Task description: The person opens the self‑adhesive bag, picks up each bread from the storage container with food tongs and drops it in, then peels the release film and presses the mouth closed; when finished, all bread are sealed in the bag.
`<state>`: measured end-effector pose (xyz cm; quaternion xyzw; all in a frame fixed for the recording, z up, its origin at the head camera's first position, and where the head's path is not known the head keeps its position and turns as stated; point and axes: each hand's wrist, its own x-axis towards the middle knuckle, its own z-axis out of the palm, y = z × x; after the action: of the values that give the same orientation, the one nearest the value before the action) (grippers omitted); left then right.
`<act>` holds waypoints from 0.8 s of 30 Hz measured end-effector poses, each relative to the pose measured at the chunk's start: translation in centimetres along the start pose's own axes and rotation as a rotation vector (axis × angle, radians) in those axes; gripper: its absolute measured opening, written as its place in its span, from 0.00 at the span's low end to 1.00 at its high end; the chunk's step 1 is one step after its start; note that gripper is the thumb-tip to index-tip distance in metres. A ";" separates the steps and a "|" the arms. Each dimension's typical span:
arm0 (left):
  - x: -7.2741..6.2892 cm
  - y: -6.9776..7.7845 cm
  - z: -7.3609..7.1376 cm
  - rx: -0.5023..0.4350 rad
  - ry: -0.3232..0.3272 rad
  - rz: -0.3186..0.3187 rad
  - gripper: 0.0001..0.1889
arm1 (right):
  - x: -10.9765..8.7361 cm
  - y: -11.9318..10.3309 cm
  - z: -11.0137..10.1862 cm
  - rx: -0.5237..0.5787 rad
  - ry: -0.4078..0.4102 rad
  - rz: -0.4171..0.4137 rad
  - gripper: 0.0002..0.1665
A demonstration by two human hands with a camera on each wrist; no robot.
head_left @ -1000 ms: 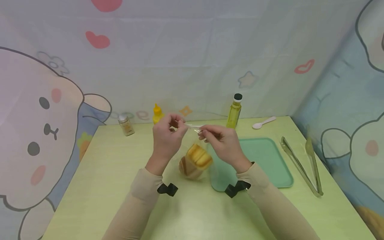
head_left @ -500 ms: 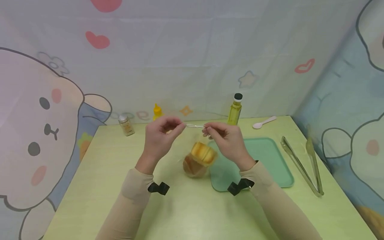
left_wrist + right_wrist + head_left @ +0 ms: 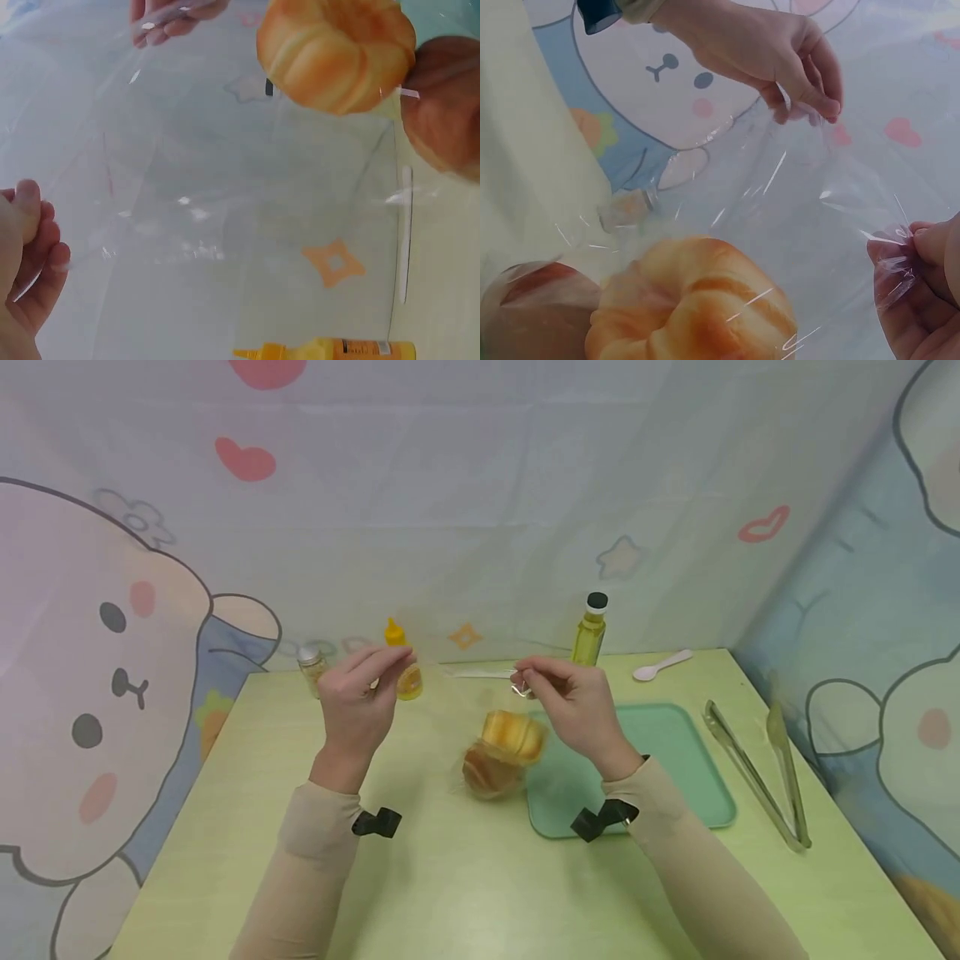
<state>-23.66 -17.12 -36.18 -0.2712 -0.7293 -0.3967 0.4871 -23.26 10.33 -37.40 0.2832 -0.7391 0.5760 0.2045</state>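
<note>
Between the two hands hangs a clear plastic bag [image 3: 765,176], stretched wide at its top. My left hand [image 3: 358,710] pinches the bag's upper left edge between thumb and fingers. On the other side my right hand [image 3: 576,714] pinches a gathered bit of the film, best seen in the right wrist view. Low in the bag are two breads, a golden ridged bun [image 3: 513,737] and a darker brown bun [image 3: 491,772]. They lean against each other, over the left end of the green tray [image 3: 645,760] in the head view.
Along the table's back edge stand a spice jar [image 3: 311,670], a yellow squeeze bottle [image 3: 410,681] and an oil bottle [image 3: 589,635]. A pale spoon [image 3: 660,666] and a thin white stick-like thing [image 3: 480,674] lie there too. Metal tongs [image 3: 750,777] lie right of the tray.
My left hand has moved left, away from the right hand, spreading the bag wider. My right hand shifted slightly right, and the two breads swung a little to the right.
</note>
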 end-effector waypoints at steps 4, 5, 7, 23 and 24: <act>-0.2 -0.5 -0.5 0.040 -0.051 0.030 0.03 | 0.1 0.1 0.0 0.020 -0.001 0.011 0.09; -0.3 -0.7 -0.5 0.045 -0.068 0.034 0.03 | 0.2 0.1 0.0 0.026 -0.002 0.013 0.09; -0.4 -0.9 -0.7 0.055 -0.098 0.043 0.05 | 0.2 0.2 0.0 0.023 -0.001 0.016 0.08; -0.4 -2.3 -3.0 -0.145 -0.082 -0.239 0.05 | 0.5 0.8 -0.7 0.007 0.044 0.077 0.09; -0.4 -2.3 -3.3 -0.170 -0.086 -0.272 0.04 | 0.5 0.8 -0.7 0.008 0.044 0.082 0.09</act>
<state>-23.67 -21.09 -36.59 -0.2270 -0.7433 -0.5072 0.3725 -24.19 11.05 -37.53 0.2411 -0.7430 0.5929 0.1957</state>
